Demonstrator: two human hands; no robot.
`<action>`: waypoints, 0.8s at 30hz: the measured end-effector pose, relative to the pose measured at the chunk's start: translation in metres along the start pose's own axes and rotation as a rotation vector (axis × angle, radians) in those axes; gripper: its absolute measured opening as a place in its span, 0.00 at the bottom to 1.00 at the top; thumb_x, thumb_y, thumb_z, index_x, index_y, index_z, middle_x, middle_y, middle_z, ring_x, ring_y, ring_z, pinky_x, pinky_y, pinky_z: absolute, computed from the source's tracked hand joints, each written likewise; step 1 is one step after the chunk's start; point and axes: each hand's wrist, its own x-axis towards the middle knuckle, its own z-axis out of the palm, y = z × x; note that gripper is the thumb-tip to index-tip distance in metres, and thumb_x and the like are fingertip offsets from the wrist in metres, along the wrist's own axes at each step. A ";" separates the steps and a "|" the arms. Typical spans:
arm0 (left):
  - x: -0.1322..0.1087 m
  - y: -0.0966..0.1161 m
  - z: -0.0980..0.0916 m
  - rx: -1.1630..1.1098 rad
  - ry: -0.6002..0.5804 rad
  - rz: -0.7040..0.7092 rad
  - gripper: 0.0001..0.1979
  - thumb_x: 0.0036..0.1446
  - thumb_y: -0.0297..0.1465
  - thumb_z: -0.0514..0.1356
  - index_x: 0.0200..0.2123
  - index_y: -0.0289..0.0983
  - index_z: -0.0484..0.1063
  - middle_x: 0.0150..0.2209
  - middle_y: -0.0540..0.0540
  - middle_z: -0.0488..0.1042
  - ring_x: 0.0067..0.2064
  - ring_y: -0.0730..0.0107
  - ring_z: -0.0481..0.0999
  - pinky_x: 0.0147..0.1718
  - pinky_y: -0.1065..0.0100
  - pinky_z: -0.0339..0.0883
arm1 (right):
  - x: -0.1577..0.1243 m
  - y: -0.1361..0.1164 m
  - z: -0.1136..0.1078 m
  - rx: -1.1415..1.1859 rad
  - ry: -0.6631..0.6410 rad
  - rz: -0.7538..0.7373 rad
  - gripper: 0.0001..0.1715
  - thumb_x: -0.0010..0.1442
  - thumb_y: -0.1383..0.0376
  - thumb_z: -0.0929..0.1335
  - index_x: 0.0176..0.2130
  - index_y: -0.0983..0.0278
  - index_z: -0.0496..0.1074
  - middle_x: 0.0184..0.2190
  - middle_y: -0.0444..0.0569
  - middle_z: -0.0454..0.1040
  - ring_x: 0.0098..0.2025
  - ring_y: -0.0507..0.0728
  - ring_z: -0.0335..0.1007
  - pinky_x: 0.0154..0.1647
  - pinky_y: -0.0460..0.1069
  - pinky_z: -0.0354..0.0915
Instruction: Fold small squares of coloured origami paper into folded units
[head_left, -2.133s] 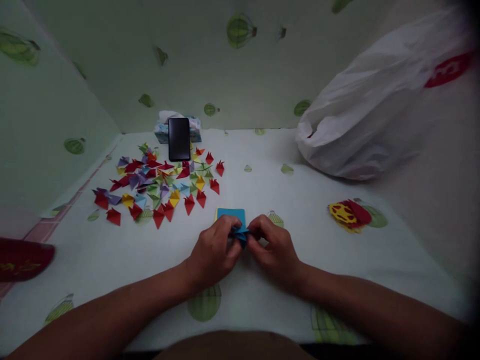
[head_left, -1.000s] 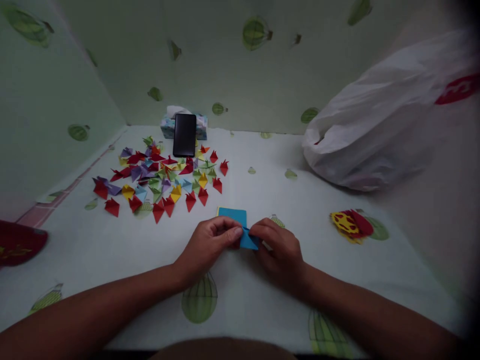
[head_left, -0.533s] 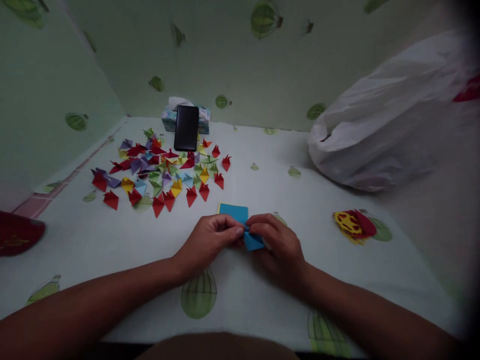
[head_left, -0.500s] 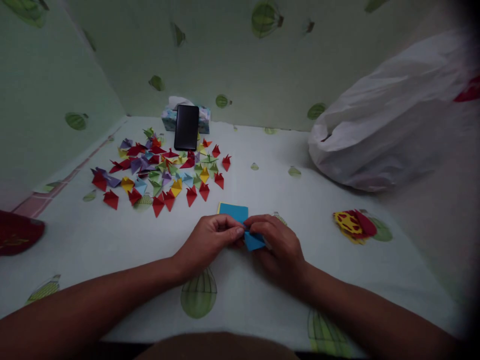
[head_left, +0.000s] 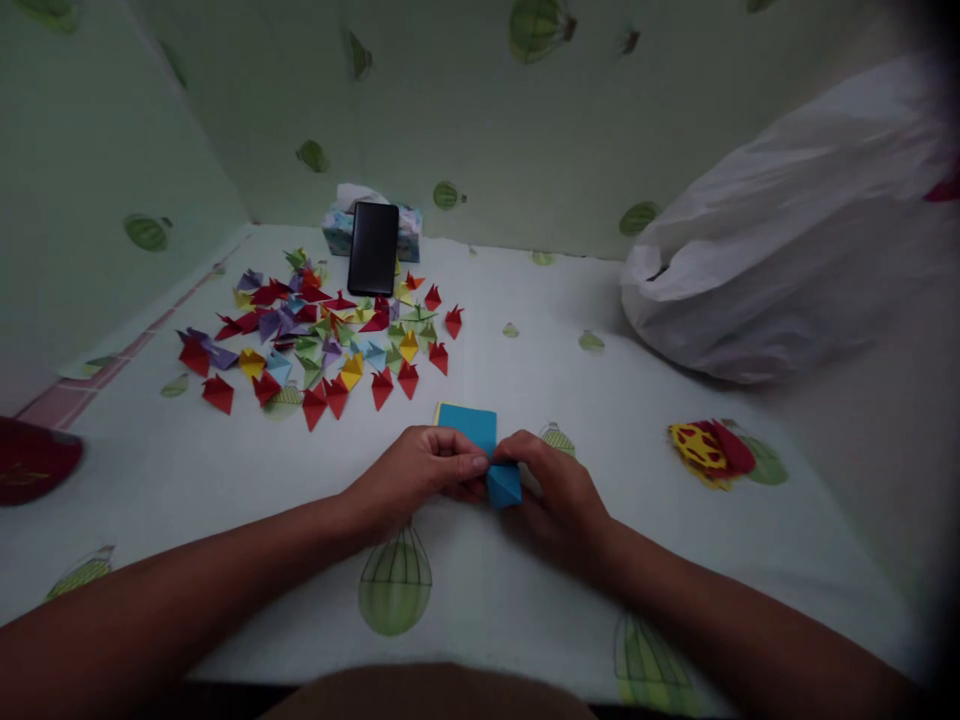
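Between my hands is a small folded piece of blue origami paper (head_left: 505, 486), its pointed end toward me. My left hand (head_left: 424, 468) pinches its left side between thumb and fingers. On the other side, my right hand (head_left: 559, 490) grips it with bent fingers; part of the paper's right edge is hidden there. Just beyond my fingers lies a stack of square paper (head_left: 469, 422), blue on top with a yellow edge showing. Many small folded paper cranes (head_left: 330, 340) in red, yellow, green, purple and blue lie spread at the far left.
A black phone (head_left: 373, 250) leans on a tissue box (head_left: 409, 232) at the back. On the right stands a big white plastic bag (head_left: 750, 250), with red and yellow cut-out pieces (head_left: 709, 453) in front of it. A dark red object (head_left: 37, 462) sits at the left edge.
My right hand has shifted slightly and its fingers have lifted off the top of the blue paper, so more of its folded face shows. My left hand keeps its pinch. The view has tilted slightly.
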 end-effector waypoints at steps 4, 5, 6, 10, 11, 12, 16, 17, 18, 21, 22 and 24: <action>0.001 -0.001 -0.001 0.013 -0.007 -0.007 0.11 0.47 0.36 0.70 0.27 0.34 0.76 0.24 0.49 0.76 0.27 0.73 0.74 0.33 0.69 0.67 | -0.001 -0.001 0.002 -0.012 0.023 -0.014 0.14 0.59 0.76 0.61 0.43 0.60 0.63 0.31 0.46 0.70 0.29 0.52 0.68 0.29 0.46 0.66; 0.001 -0.001 -0.001 0.016 -0.012 -0.002 0.11 0.48 0.36 0.70 0.27 0.34 0.76 0.24 0.49 0.76 0.27 0.73 0.73 0.33 0.69 0.67 | -0.001 -0.001 0.002 0.000 0.026 -0.008 0.15 0.59 0.76 0.61 0.44 0.60 0.63 0.31 0.46 0.70 0.30 0.52 0.68 0.30 0.46 0.67; 0.001 -0.002 -0.001 0.020 -0.016 0.003 0.11 0.48 0.36 0.70 0.27 0.34 0.76 0.24 0.50 0.75 0.27 0.74 0.73 0.33 0.70 0.66 | -0.001 -0.001 0.002 0.014 0.026 -0.002 0.15 0.59 0.76 0.61 0.44 0.60 0.63 0.31 0.46 0.70 0.30 0.52 0.68 0.30 0.46 0.67; 0.001 -0.001 -0.002 0.037 -0.024 0.015 0.10 0.49 0.35 0.69 0.27 0.34 0.75 0.23 0.50 0.75 0.27 0.75 0.72 0.33 0.70 0.64 | -0.001 -0.001 0.003 0.055 0.018 0.002 0.15 0.58 0.76 0.61 0.44 0.60 0.63 0.32 0.46 0.69 0.31 0.53 0.67 0.31 0.47 0.67; 0.001 0.000 -0.002 0.043 -0.029 0.014 0.10 0.49 0.35 0.69 0.27 0.34 0.75 0.23 0.51 0.74 0.27 0.75 0.71 0.32 0.71 0.64 | -0.001 -0.001 0.003 0.059 0.018 -0.002 0.15 0.58 0.76 0.62 0.44 0.60 0.63 0.32 0.46 0.69 0.32 0.53 0.67 0.31 0.47 0.66; 0.001 0.000 -0.002 0.049 -0.038 0.011 0.10 0.50 0.35 0.68 0.27 0.34 0.75 0.23 0.51 0.74 0.26 0.75 0.71 0.32 0.71 0.63 | -0.002 -0.001 0.004 0.064 0.020 -0.004 0.15 0.58 0.76 0.62 0.43 0.60 0.63 0.32 0.46 0.69 0.32 0.53 0.66 0.31 0.47 0.66; 0.002 0.001 -0.002 0.067 -0.064 0.000 0.09 0.51 0.34 0.68 0.28 0.34 0.74 0.23 0.51 0.75 0.26 0.76 0.70 0.31 0.71 0.62 | -0.001 0.000 0.004 0.120 0.007 -0.015 0.14 0.60 0.76 0.62 0.44 0.60 0.64 0.33 0.47 0.70 0.34 0.53 0.65 0.33 0.48 0.66; 0.002 0.001 -0.002 0.067 -0.061 0.003 0.09 0.51 0.33 0.67 0.28 0.34 0.74 0.23 0.51 0.74 0.26 0.76 0.70 0.31 0.71 0.62 | -0.001 0.000 0.003 0.138 -0.001 -0.019 0.14 0.60 0.76 0.62 0.44 0.60 0.64 0.34 0.47 0.70 0.34 0.54 0.66 0.34 0.48 0.66; 0.002 0.001 -0.002 0.068 -0.055 0.009 0.08 0.51 0.33 0.67 0.28 0.34 0.74 0.23 0.51 0.74 0.26 0.76 0.70 0.31 0.71 0.61 | -0.001 0.001 0.002 0.152 -0.002 -0.016 0.14 0.61 0.76 0.62 0.44 0.61 0.64 0.34 0.48 0.70 0.35 0.54 0.66 0.35 0.49 0.66; 0.000 0.001 -0.002 0.079 -0.045 0.029 0.08 0.51 0.33 0.66 0.27 0.34 0.74 0.22 0.51 0.74 0.26 0.76 0.69 0.32 0.71 0.61 | 0.000 0.003 -0.001 0.187 -0.018 0.053 0.13 0.60 0.75 0.63 0.43 0.61 0.65 0.35 0.48 0.70 0.36 0.54 0.67 0.36 0.50 0.66; 0.000 0.002 -0.001 0.082 -0.042 0.038 0.08 0.51 0.33 0.66 0.27 0.34 0.74 0.23 0.51 0.74 0.26 0.75 0.70 0.32 0.71 0.61 | 0.001 0.004 -0.002 0.208 -0.026 0.095 0.12 0.60 0.75 0.63 0.43 0.61 0.65 0.35 0.48 0.70 0.36 0.54 0.67 0.36 0.50 0.66; -0.001 0.003 -0.001 0.081 -0.025 0.065 0.09 0.51 0.34 0.66 0.27 0.34 0.74 0.23 0.51 0.74 0.27 0.75 0.70 0.32 0.71 0.62 | 0.001 0.005 -0.003 0.280 -0.038 0.198 0.13 0.60 0.74 0.64 0.44 0.61 0.65 0.37 0.49 0.70 0.36 0.54 0.68 0.36 0.50 0.67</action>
